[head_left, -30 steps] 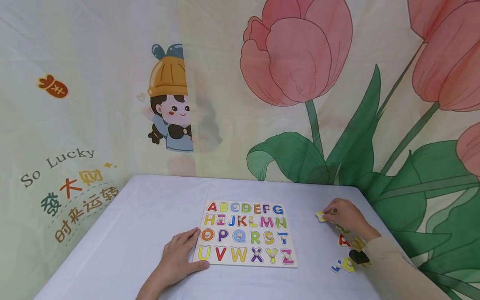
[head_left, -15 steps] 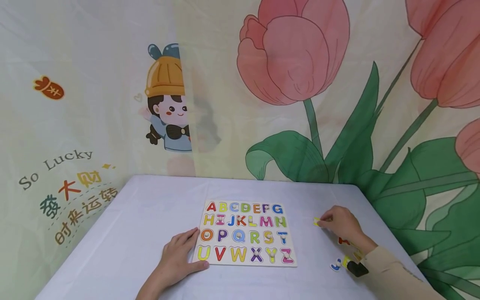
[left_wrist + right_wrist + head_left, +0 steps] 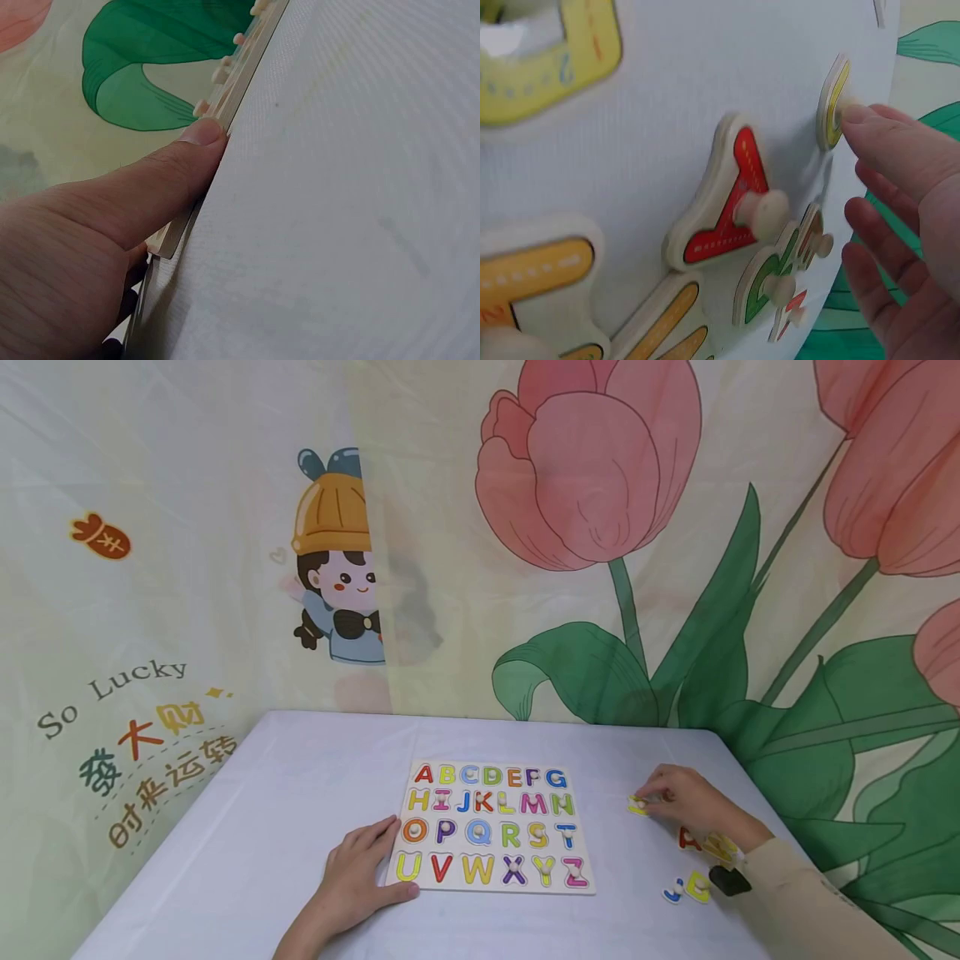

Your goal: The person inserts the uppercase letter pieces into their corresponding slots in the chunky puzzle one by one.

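Observation:
A wooden alphabet puzzle board (image 3: 495,887) lies on the white table, with small knobs on many of its letters. My left hand (image 3: 352,881) rests at its near left corner, thumb on the near edge and fingers along the left side. In the left wrist view the thumb (image 3: 176,172) presses on the board's edge; the other fingers are mostly hidden. Right of the board, my right hand (image 3: 686,797) pinches a yellow letter piece (image 3: 637,805) by its knob between thumb and fingertips. In the right wrist view this yellow piece stands tilted, close over the table.
Near the right forearm lie a red A piece (image 3: 687,840), a blue J piece (image 3: 673,892) and another yellow piece (image 3: 698,887). The right wrist view also shows a green piece (image 3: 761,285) and orange pieces (image 3: 540,262). Printed curtains stand behind the table (image 3: 300,777).
My right hand moves slightly left and toward me with the yellow piece, then shifts back a little, uncovering pieces by the wrist. The left hand and board stay put.

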`<act>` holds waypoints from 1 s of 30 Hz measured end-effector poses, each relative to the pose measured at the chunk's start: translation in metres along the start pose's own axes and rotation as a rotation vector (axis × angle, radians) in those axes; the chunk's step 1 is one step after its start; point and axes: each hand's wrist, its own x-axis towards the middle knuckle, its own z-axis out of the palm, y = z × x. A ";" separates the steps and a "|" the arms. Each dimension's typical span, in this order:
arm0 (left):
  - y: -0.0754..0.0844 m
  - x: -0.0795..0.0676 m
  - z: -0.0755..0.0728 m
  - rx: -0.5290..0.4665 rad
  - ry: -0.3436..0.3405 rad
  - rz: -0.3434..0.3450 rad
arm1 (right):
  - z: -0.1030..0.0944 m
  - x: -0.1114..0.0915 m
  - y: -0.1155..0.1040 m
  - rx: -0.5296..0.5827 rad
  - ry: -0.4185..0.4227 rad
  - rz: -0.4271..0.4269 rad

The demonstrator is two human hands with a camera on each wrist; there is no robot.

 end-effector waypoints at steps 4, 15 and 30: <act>0.000 -0.001 0.000 -0.002 -0.001 -0.005 | -0.004 0.003 0.005 0.027 -0.022 -0.059; 0.000 0.002 0.002 -0.014 0.008 -0.010 | -0.004 0.006 0.011 0.085 -0.057 -0.007; 0.000 0.001 0.001 -0.015 -0.004 -0.015 | 0.001 0.007 0.007 0.073 -0.041 -0.013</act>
